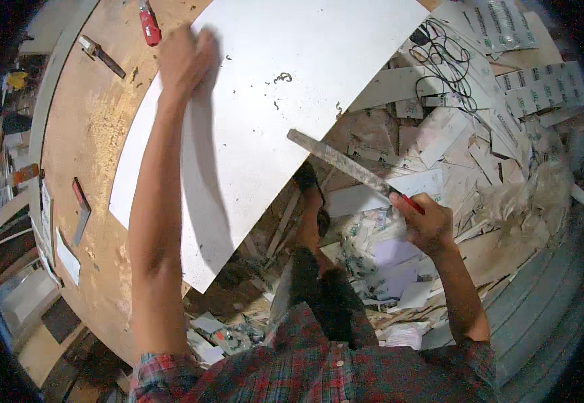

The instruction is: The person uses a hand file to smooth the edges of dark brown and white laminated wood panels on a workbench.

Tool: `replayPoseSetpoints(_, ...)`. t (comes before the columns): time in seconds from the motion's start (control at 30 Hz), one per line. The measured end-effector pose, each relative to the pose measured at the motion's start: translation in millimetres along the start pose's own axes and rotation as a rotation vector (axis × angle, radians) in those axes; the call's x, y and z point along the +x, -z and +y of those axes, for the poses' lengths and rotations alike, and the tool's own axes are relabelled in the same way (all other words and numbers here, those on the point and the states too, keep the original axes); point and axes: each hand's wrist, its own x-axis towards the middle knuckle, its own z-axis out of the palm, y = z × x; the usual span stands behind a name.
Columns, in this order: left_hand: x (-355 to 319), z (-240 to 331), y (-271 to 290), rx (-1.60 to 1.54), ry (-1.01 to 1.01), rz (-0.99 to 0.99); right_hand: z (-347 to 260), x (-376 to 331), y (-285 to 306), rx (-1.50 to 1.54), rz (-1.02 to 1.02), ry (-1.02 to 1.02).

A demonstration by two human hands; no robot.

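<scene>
A large white sheet [258,121] lies on the wooden worktable, its near corner jutting past the table edge. My left hand [188,60] rests on the sheet's left part near the far end, slightly blurred, with its fingers curled away out of sight. In my right hand [428,225] is a long flat file [345,161], held by its red handle. The file's far end overlaps the sheet's right edge in this view; whether they touch I cannot tell. Dark curled shavings [282,78] are scattered on the sheet.
Left of the sheet, the worktable [80,148] bears a red-handled tool [149,25], a dark-handled tool [102,56] and a red-handled blade [81,209]. Right of it, offcuts [372,195] litter the floor. A tangled black cable [446,64] lies at far right.
</scene>
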Motion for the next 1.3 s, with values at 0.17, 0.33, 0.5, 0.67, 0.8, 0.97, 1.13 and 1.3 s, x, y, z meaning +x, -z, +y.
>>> replayPoseSetpoints(0.17,27.9,13.6,-43.3,0.133,-0.071,0.176,16.3,130.0,-10.1,0.047,0.260,0.070)
replayPoseSetpoints(0.33,24.7,5.0,-31.6,0.068,0.047,0.065,9.6,99.1,15.3,-0.049,0.058,0.025)
replayPoseSetpoints(0.5,22.7,31.4,-23.6,0.007,0.048,0.088,44.5,68.0,9.6,-0.013,0.025,-0.070)
replayPoseSetpoints(0.67,27.4,19.1,-30.2,0.003,0.009,0.092,37.1,165.5,7.3,0.027,0.226,0.069)
replayPoseSetpoints(0.8,26.4,14.5,-33.5,0.079,-0.055,0.100,57.6,62.0,11.0,0.091,0.049,-0.188)
replayPoseSetpoints(0.97,26.8,19.3,-26.0,0.050,0.037,0.046,75.5,121.1,12.2,-0.034,0.237,0.086)
replayPoseSetpoints(1.13,25.6,24.3,-22.0,-0.049,0.069,0.038,68.2,155.6,23.7,0.007,0.259,-0.009)
replayPoseSetpoints(1.3,21.7,34.7,-15.2,-0.043,0.097,0.048,93.4,58.0,14.6,-0.033,-0.025,-0.139)
